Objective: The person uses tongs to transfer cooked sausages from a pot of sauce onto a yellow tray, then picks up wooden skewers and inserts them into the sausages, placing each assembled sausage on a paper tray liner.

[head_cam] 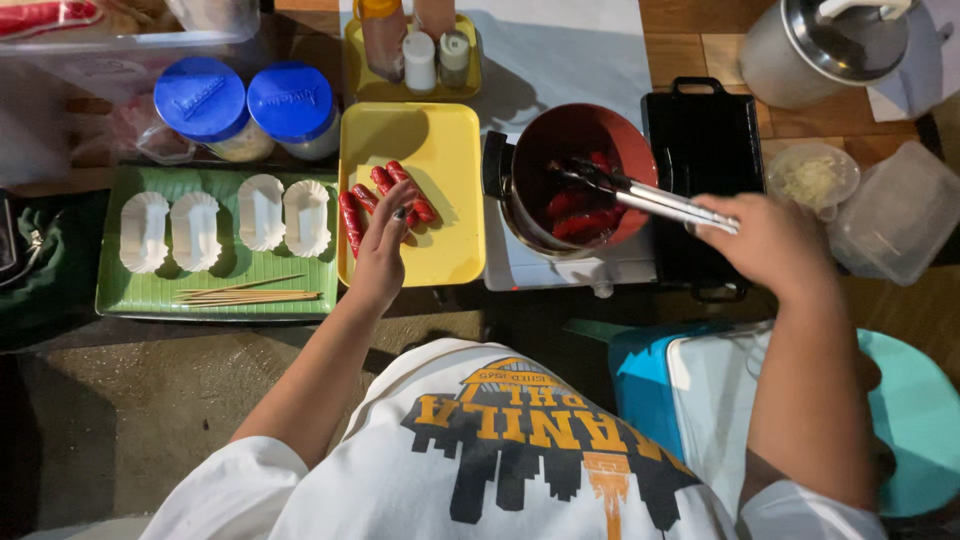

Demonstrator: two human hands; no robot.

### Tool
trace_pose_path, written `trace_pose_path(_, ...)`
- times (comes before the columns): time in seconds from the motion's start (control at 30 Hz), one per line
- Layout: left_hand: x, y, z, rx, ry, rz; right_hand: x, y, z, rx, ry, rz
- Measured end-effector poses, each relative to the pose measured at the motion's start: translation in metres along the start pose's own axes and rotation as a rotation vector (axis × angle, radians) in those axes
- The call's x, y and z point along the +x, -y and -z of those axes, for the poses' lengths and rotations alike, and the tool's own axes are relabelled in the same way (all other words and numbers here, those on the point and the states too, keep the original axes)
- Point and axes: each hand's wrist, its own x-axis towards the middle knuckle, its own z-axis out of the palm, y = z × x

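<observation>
The right hand [765, 235] is closing its grip around the handles of metal tongs [640, 195], whose dark tips are reaching down into a red pot [580, 175] among several red sausages [585, 215]. Whether the tips are pinching one or resting between them is too small to tell. The left hand [385, 245] is lying open, holding nothing, with its fingertips [400, 210] touching a row of sausages on the tray [385, 205], a yellow tray [445, 150] just left of the pot.

Judging from this, a sausage is likely slick and round, so it could be slipping from the tongs while crossing the gap between pot and tray. The pot is sitting on a small stove [560, 270] near the desk edge, so a push from the tongs could be tipping it. The bare fingers could be getting burned on freshly cooked sausages.

The sausages are looking glossy, bright red and short. To the left, a green tray [215, 290] is carrying four white paper boats [225, 220] and a bundle of wooden skewers [245, 293]. Behind it, two jars with blue lids [250, 100] are standing side by side.
</observation>
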Motion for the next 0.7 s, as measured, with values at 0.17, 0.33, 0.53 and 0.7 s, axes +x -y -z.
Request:
trace_pose_path(0.17, -0.004, 0.009, 0.004, -0.063, -0.035, 0.025, 0.030, 0.020, 0.022, -0.357, 0.008, 0.135)
trace_pose_path(0.33, -0.013, 0.012, 0.010, -0.046, -0.110, 0.061, 0.056, 0.013, 0.034, -0.490, -0.099, 0.359)
trace_pose_path(0.53, -0.023, 0.011, 0.008, -0.140, -0.188, 0.137, 0.067, -0.006, 0.062, -0.558, -0.014, 0.228)
trace_pose_path(0.7, -0.025, 0.020, 0.002, -0.202, -0.216, 0.117, 0.075, 0.001, 0.065, -0.284, 0.202, -0.059)
